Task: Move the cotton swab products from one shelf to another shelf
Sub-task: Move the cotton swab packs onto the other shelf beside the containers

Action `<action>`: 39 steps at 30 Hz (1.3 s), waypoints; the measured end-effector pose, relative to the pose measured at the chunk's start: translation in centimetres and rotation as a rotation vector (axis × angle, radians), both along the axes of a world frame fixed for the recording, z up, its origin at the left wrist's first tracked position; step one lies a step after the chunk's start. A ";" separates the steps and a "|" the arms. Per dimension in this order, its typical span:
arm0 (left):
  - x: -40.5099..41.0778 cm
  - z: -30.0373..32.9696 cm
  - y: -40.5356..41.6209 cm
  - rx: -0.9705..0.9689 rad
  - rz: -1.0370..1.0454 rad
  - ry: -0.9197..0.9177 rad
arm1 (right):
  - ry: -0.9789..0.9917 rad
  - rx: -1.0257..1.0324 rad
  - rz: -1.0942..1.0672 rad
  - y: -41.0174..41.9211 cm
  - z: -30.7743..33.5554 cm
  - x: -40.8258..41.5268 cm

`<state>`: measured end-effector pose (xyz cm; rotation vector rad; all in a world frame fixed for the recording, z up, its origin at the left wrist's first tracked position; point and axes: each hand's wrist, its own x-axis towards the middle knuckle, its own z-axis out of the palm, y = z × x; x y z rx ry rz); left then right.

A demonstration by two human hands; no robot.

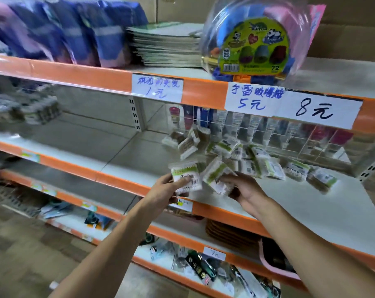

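- The left hand (167,189) pinches a flat pack of cotton swabs (186,176) between thumb and curled fingers, holding it just above the front edge of the middle shelf (122,166).
- The right hand (243,189) grips a second swab pack (217,178) with green print, its fingers curled round the pack's lower corner; the two held packs sit side by side, nearly touching.
- Behind the hands, more loose swab packs (259,161) lie scattered on the same white shelf board, some with green labels, a few with brown sticks (187,145) further back.
- Beyond them a white wire grid divider (257,134) stands upright, with red and clear items showing behind it, too blurred to tell what they are.
- On the top shelf a clear round tub (253,37) with a green label stands tilted at the edge; beside it is a stack of flat cards (167,48), and to the left are blue wrapped packs (74,31).
- The orange shelf rail (203,93) carries handwritten paper price tags (317,109).
- At the far left of the middle shelf is a blurred pile of bundled goods (27,106).
- The lower shelves hold small packaged items (199,267), a brown stack (229,233) and a pink tray (274,265).
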<state>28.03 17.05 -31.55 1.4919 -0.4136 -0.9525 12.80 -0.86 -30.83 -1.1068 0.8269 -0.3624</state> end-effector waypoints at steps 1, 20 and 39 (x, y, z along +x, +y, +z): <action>0.4 0.0 0.7 -0.002 0.011 -0.003 | -0.013 0.022 0.005 0.5 -0.1 0.8; 13.5 -0.1 19.8 -0.045 0.327 -0.067 | -0.084 -0.027 0.298 17.4 -1.0 19.3; 18.5 -1.0 36.7 -0.011 0.686 -0.097 | -0.105 0.000 0.638 31.3 -2.7 31.2</action>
